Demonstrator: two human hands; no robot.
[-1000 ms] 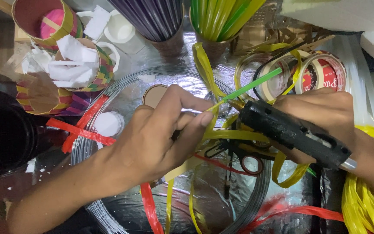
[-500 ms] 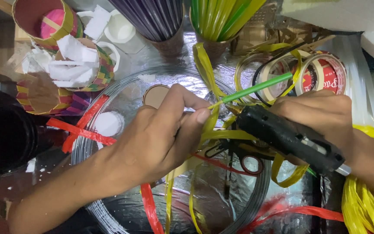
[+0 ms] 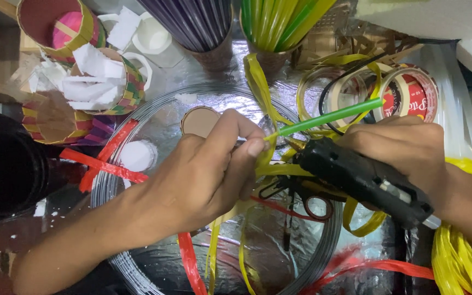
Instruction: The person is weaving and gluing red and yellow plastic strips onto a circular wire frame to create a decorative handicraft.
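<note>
The left hand (image 3: 203,175) pinches one end of a thin green plastic straw (image 3: 326,117) between thumb and fingertips, and the straw runs up and to the right, over the right hand (image 3: 405,150). That hand is wrapped around a black glue gun (image 3: 364,180), its nozzle pointing left toward the left fingertips, just beside the pinched end. This happens near the middle of the foil-covered tabletop (image 3: 165,117), inside a coil of grey wire (image 3: 323,246). As I judge it, the fingertips are at risk: they sit so near the nozzle that hot glue could catch them. Loose yellow plastic strips (image 3: 258,82) lying under both hands could also pick up stray glue.
</note>
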